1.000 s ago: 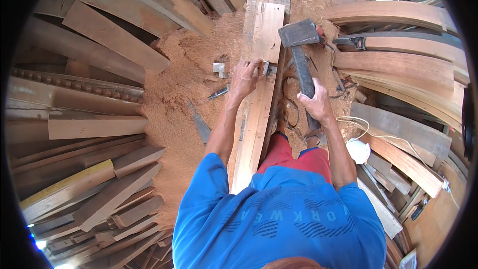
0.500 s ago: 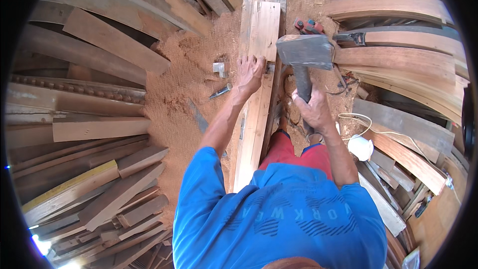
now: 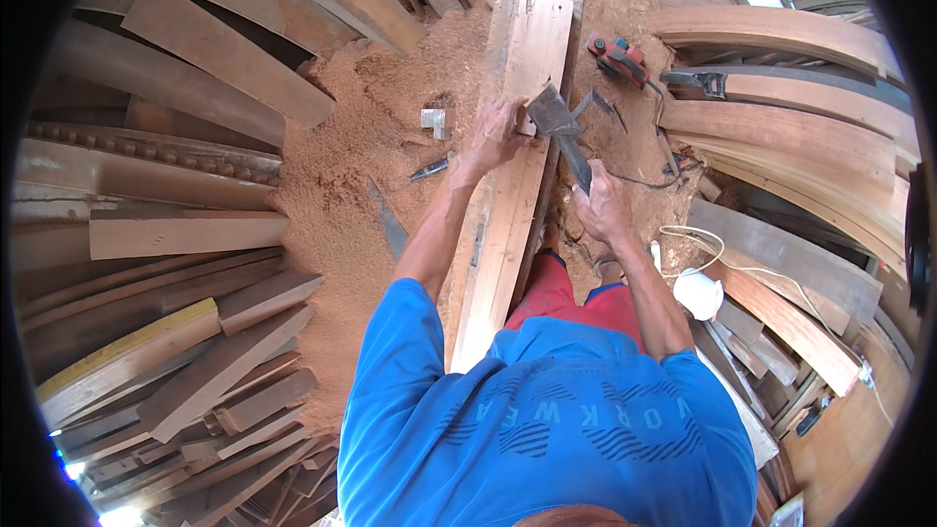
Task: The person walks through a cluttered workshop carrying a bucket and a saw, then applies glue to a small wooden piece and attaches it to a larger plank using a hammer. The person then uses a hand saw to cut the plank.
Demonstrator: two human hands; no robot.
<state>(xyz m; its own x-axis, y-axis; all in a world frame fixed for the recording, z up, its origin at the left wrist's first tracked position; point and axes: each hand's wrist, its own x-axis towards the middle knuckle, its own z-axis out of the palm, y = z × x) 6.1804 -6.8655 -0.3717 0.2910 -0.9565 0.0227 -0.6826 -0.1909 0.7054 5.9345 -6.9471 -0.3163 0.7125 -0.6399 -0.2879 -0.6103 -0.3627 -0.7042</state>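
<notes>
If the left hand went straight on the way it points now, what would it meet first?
Probably the pale board just ahead of the left hand, with the mallet head close on its right; depth is hard to judge.

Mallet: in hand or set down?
In hand: the right hand grips the mallet by its handle.

Arms (image 3: pixel 434 224) forward, right fingers (image 3: pixel 589 193) curled, left fingers (image 3: pixel 505 117) apparently bent
</notes>
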